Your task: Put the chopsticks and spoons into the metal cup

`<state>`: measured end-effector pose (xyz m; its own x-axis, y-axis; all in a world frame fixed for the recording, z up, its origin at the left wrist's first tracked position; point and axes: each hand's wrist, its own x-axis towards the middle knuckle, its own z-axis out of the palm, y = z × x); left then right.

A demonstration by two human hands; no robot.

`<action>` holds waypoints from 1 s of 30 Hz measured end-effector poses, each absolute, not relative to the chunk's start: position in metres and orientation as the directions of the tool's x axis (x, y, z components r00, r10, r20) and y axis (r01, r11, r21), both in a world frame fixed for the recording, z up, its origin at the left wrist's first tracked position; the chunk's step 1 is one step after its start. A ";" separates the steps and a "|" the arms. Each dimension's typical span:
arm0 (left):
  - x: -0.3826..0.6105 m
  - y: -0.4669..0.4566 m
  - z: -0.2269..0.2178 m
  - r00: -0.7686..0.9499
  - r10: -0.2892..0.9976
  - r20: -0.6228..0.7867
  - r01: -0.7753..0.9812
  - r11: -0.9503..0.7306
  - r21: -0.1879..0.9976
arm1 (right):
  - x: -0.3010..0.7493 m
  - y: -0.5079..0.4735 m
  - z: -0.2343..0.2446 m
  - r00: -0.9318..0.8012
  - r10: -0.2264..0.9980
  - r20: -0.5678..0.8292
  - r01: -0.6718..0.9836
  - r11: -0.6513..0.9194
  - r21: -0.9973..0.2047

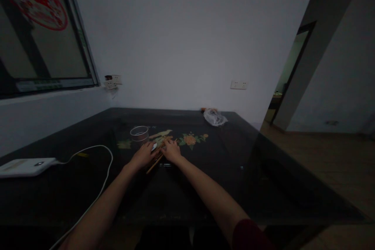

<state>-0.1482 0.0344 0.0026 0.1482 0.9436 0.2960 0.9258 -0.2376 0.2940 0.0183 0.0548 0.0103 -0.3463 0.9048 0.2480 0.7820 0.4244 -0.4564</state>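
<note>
Several thin wooden sticks that look like chopsticks [154, 164] lie at a slant on the dark table between my hands. My right hand [172, 150] has its fingers bent down over their far part. From the left side, my left hand [144, 154] closes in against the same sticks, its fingertips partly hidden. A small white object [154, 147], too small to name, shows by the left fingertips. Just beyond that hand stands a clear plastic cup [140, 139].
The dark glossy table [222, 187] has a printed flower and bird pattern. A white power bank [27, 167] lies at left, its white cable [109, 168] running past my left forearm. A crumpled clear plastic bag [215, 118] is by the far edge, against the wall.
</note>
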 end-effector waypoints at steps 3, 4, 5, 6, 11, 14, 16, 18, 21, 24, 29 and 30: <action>-0.150 0.038 -0.006 0.188 0.951 0.245 0.937 -0.249 0.246 | 0.016 0.056 0.000 -0.366 0.902 0.230 0.793 0.432 -0.430; -0.151 0.039 -0.008 0.190 0.954 0.231 0.938 -0.246 0.245 | 0.015 0.056 -0.002 -0.372 0.898 0.234 0.794 0.439 -0.420; -0.151 0.040 -0.009 0.192 0.957 0.219 0.937 -0.245 0.249 | 0.015 0.056 -0.003 -0.378 0.894 0.241 0.795 0.446 -0.411; -0.151 0.040 -0.009 0.194 0.958 0.213 0.934 -0.246 0.260 | 0.014 0.056 -0.005 -0.383 0.890 0.246 0.796 0.454 -0.401; -0.150 0.039 -0.006 0.237 0.951 0.198 0.888 -0.295 0.354 | 0.007 0.054 -0.007 -0.407 0.879 0.248 0.796 0.475 -0.376; -0.148 0.038 -0.005 0.271 0.941 0.201 0.855 -0.332 0.400 | 0.002 0.053 -0.008 -0.408 0.880 0.244 0.799 0.474 -0.370; -0.146 0.039 -0.006 0.278 0.937 0.213 0.835 -0.345 0.428 | -0.001 0.051 -0.010 -0.408 0.879 0.245 0.801 0.474 -0.366; -0.144 0.041 -0.008 0.275 0.936 0.220 0.823 -0.347 0.449 | -0.002 0.050 -0.011 -0.408 0.878 0.252 0.802 0.476 -0.360; -0.140 0.045 -0.015 0.253 0.937 0.241 0.817 -0.340 0.466 | -0.002 0.049 -0.011 -0.409 0.874 0.262 0.803 0.481 -0.351; -0.136 0.049 -0.024 0.215 0.939 0.269 0.820 -0.324 0.472 | 0.002 0.049 -0.010 -0.411 0.876 0.251 0.805 0.478 -0.351; -0.126 0.049 -0.033 0.195 0.931 0.310 0.806 -0.332 0.490 | 0.015 0.051 -0.007 -0.435 0.872 0.223 0.808 0.488 -0.330; -0.123 0.048 -0.033 0.199 0.927 0.319 0.800 -0.342 0.493 | 0.018 0.052 -0.007 -0.445 0.867 0.225 0.805 0.497 -0.323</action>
